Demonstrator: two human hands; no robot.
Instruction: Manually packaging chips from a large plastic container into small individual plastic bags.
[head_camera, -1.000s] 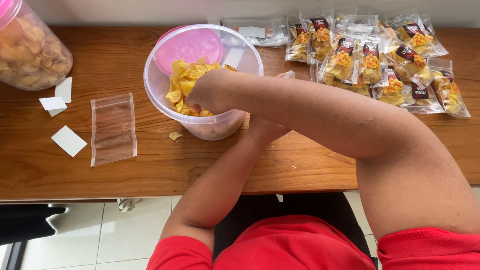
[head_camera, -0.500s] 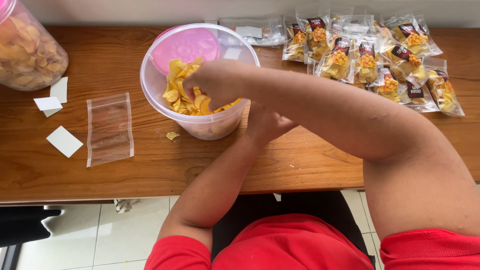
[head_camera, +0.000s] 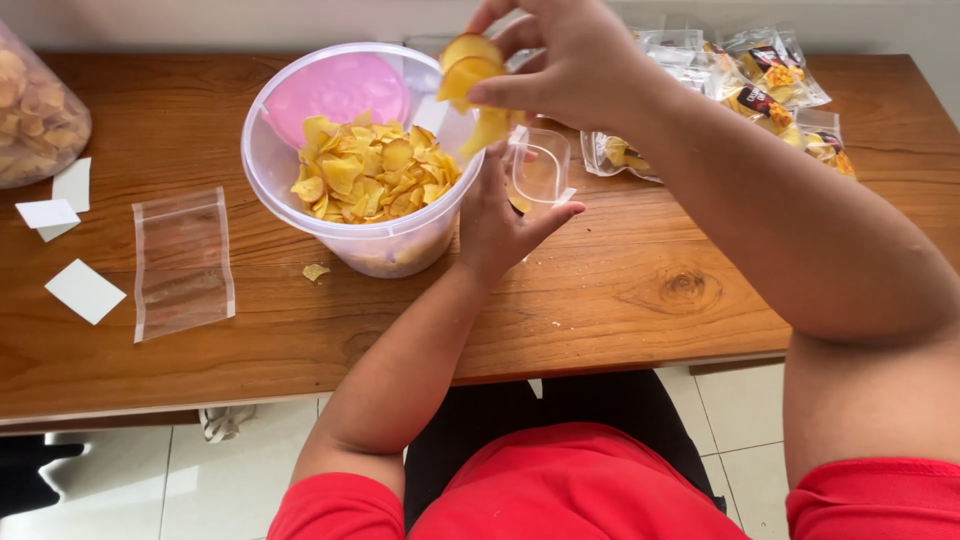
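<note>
Two bare arms come up from the bottom edge, both cut off at the red sleeves, and the right forearm blocks a wide stretch of the wooden surface on that side. Near the front rim the wood lies bare, with open room from the knot in the grain across to the left.

Left hand sits just past that, palm away, fingers curled round a small clear bag and holding its mouth open; the grip on the far side of the bag is hidden. Just left of it, touching the wrist side, stands the clear tub of yellow chips, a pink lid leaning inside its back wall. One crumb lies loose at the tub's foot.

Further left, an empty flat bag and white paper labels lie well apart from the tub.

Right hand hovers above the bag's mouth, fingertips pinched on several chips, partly cropped by the top edge. Behind it, filled packets are half hidden by the arm. A big jar is cut off at far left.
</note>
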